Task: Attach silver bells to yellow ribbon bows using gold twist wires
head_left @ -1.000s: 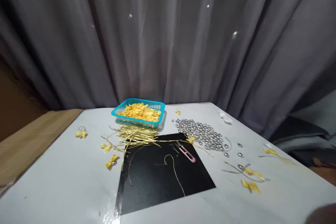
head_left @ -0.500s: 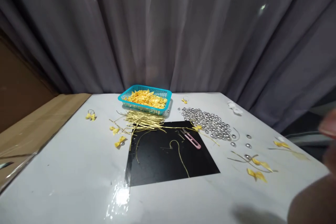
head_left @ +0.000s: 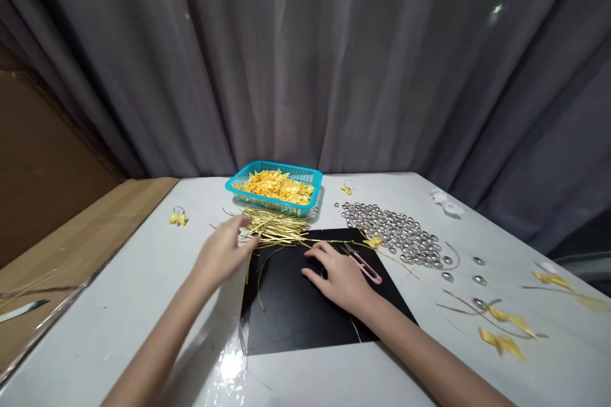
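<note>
My left hand (head_left: 224, 249) reaches to the left end of a pile of gold twist ties (head_left: 279, 224), its thumb and fingers apart with nothing seen between them. Over the black mat (head_left: 286, 324), my right hand (head_left: 338, 270) hovers or rests with fingers spread; whether it touches the mat I cannot tell. A loose gold tie (head_left: 356, 329) lies partly under that hand. Pink-handled thread snips (head_left: 367, 270) lie just to its right on the mat. One yellow bow (head_left: 373, 242) sits at the mat's upper right corner.
Behind the ties stands a blue basket (head_left: 233, 189) full of yellow bows (head_left: 281, 187). Silver beads (head_left: 401, 232) spread to the right. More bows (head_left: 503, 341) and ties lie at the right, and a bow with a wire loop (head_left: 179, 219) at the left. Cardboard (head_left: 62, 248) borders the left side.
Both hands have come in over the mat and ties; before, only a blurred hand showed at the right edge. The two bows left of the mat are now hidden behind my left hand and arm.
</note>
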Demonstrator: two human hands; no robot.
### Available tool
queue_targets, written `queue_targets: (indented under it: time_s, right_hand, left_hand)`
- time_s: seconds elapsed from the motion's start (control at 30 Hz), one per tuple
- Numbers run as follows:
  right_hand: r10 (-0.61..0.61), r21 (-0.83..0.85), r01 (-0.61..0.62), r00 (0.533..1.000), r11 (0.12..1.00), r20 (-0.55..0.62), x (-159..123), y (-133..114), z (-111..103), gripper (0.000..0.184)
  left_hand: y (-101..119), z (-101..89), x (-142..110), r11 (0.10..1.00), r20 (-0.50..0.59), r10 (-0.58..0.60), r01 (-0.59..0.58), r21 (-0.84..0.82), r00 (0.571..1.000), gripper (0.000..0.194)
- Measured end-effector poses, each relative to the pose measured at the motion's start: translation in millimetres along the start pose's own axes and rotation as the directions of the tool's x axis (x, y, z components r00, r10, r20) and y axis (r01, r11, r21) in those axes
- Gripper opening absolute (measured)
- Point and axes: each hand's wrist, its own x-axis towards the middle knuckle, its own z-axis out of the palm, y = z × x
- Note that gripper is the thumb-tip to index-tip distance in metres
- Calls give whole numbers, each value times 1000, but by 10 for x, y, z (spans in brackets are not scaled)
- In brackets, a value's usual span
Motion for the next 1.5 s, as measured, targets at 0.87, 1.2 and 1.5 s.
queue_targets:
  time_s: [0.87,1.2,1.5]
  right_hand:
    - [-56,260,122,967,958,-251,-123,32,41,17]
    - [144,870,-285,958,402,247,-183,-287,-42,43]
    - [219,857,-243,963,455,157,-187,-248,-80,37]
  left_hand:
    - [-120,-80,-163,999,333,11,6,-50,943,23]
    - [524,245,-466,632,336,253,108,-768,907,22]
    - [523,142,-407,554,418,132,283,-783,899,17]
